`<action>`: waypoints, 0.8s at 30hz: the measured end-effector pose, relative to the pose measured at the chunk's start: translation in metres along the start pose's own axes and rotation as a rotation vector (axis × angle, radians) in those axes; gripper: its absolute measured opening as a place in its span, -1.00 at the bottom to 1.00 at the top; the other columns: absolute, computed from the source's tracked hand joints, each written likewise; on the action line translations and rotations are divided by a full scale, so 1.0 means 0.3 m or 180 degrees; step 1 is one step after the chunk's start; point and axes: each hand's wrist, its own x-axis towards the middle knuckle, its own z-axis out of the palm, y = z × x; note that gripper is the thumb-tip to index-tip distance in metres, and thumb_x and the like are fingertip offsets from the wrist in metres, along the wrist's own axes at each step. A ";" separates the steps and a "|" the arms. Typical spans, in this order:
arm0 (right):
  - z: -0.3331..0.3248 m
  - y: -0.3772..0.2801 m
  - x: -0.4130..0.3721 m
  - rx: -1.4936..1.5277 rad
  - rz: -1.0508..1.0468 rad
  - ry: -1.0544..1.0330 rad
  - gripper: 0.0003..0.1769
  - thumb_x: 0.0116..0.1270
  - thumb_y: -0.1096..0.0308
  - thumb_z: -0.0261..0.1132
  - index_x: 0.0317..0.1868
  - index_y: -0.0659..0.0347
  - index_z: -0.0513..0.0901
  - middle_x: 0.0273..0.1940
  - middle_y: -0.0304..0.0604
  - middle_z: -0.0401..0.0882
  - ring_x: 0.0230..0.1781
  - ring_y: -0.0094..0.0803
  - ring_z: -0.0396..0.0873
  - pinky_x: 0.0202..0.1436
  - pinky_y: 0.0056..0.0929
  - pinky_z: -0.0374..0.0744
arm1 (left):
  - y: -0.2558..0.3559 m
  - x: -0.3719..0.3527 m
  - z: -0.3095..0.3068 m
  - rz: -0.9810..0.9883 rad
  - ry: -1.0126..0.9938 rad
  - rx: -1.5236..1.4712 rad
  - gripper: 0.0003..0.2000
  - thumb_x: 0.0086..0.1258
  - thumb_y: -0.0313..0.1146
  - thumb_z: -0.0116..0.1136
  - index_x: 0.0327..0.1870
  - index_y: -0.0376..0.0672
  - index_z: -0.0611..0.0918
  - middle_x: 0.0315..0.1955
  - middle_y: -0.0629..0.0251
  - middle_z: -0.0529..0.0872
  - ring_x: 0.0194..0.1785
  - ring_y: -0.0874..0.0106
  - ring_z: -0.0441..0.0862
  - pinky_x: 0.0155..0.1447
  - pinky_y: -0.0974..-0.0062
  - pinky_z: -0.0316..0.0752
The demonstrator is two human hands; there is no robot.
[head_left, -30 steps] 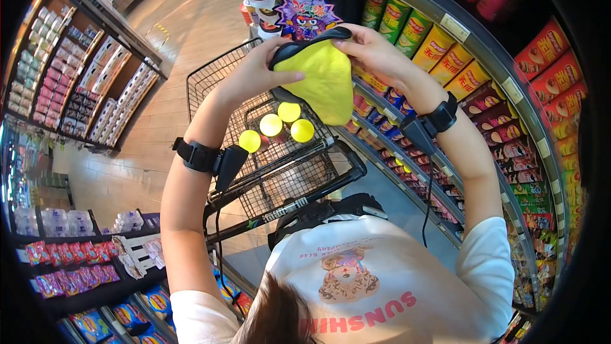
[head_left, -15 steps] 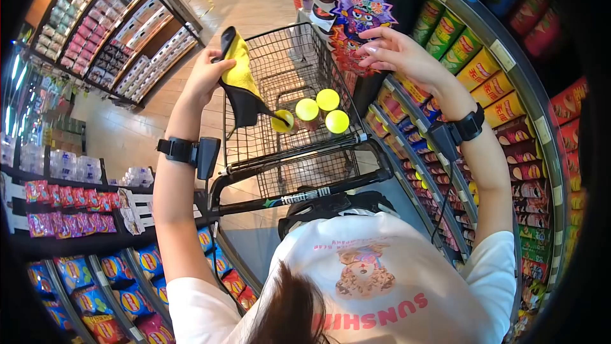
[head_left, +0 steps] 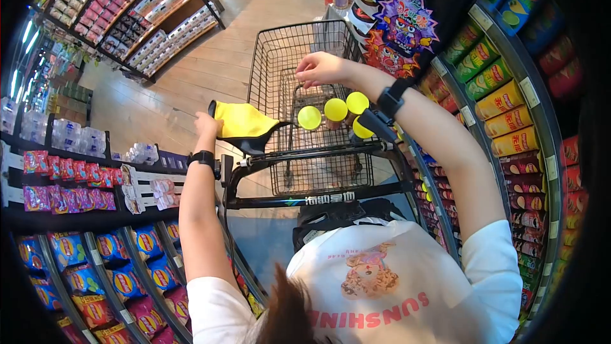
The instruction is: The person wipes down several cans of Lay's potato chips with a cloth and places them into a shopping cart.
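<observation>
My left hand (head_left: 207, 126) grips the side of a yellow cloth with black edging (head_left: 245, 121), which hangs spread out at the left side of the shopping cart (head_left: 254, 64). The cloth's black tail reaches right, toward the canisters. Over the cart basket, my right hand (head_left: 318, 69) is empty, its fingers loosely bent and apart. Below it stand several canisters with round yellow lids, among them a left one (head_left: 309, 118) and a middle one (head_left: 336, 110). My right wrist strap partly covers the nearest canister (head_left: 363, 129).
The cart's handle bar (head_left: 299, 201) runs close in front of my body. Shelves of chip canisters (head_left: 503, 96) curve along the right, beside a spiky purple sign (head_left: 407, 22). Bagged snacks (head_left: 114, 248) fill racks at the lower left. Wood floor (head_left: 254, 0) lies ahead.
My right hand has moved left from beside the purple sign to above the basket. My left hand has come lower with the cloth, which now shows more of its yellow face.
</observation>
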 end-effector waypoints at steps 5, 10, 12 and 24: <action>0.027 0.066 0.012 -0.0872 0.0136 0.0014 -0.69 0.21 0.27 0.31 -0.13 0.33 0.64 -0.25 -0.04 0.69 -0.29 -0.37 0.70 -0.20 -0.40 0.63 | 0.022 0.013 0.125 0.1802 -0.1954 0.0650 -0.29 0.17 0.14 0.26 0.21 -0.26 0.49 0.11 -0.12 0.58 0.20 0.04 0.52 0.23 0.22 0.44; -0.092 0.205 -0.097 -0.3118 0.0336 -0.0224 -0.60 0.11 0.13 0.41 -0.16 0.26 0.65 -0.21 -0.01 0.67 -0.11 -0.11 0.63 -0.06 -0.27 0.59 | 0.233 -0.108 0.048 0.2261 -0.2481 0.1767 -0.40 0.21 -0.05 0.30 0.20 -0.22 0.50 0.09 -0.05 0.61 0.13 0.02 0.55 0.20 0.24 0.46; -0.103 0.259 -0.162 -0.3575 0.0927 -0.0616 -0.55 0.10 0.07 0.42 -0.14 0.26 0.68 -0.16 0.01 0.69 -0.08 -0.10 0.64 -0.06 -0.25 0.59 | 0.363 -0.224 -0.037 0.2358 -0.1127 0.1132 -0.42 0.20 -0.10 0.30 0.19 -0.24 0.48 0.05 -0.05 0.62 0.11 0.02 0.56 0.17 0.22 0.47; 0.016 0.497 -0.191 -0.3762 0.2408 -0.0230 0.08 -0.18 -0.59 0.29 0.19 0.10 0.58 0.15 -0.12 0.56 0.14 -0.20 0.57 0.14 -0.30 0.56 | 0.797 -0.602 0.155 0.2887 -0.3106 -0.0334 -0.72 0.17 -0.23 0.29 -0.37 -0.34 0.70 -0.55 0.07 0.72 -0.54 0.32 0.71 -0.36 0.41 0.61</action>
